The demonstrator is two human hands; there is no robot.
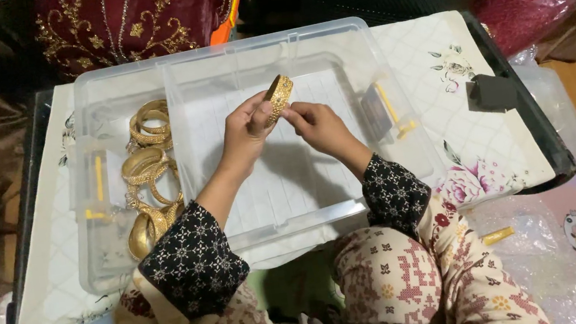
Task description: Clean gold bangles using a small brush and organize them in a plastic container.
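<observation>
My left hand (246, 132) and my right hand (314, 123) together hold a gold bangle (279, 95) upright over the middle of a clear plastic box (335, 68). The left thumb and fingers pinch the bangle's left side, while the right fingertips touch its lower right edge. Several more gold bangles (149, 173) lie piled in the box's narrow left compartment. The wide compartment beneath my hands has a bare white ribbed floor.
The box rests on a low table with a floral cloth (474, 124). A small dark block (493, 91) lies on the cloth at right. Red embroidered fabric (131, 16) sits behind the box. Clear plastic wrap and a yellow clip (496, 235) lie on the floor right.
</observation>
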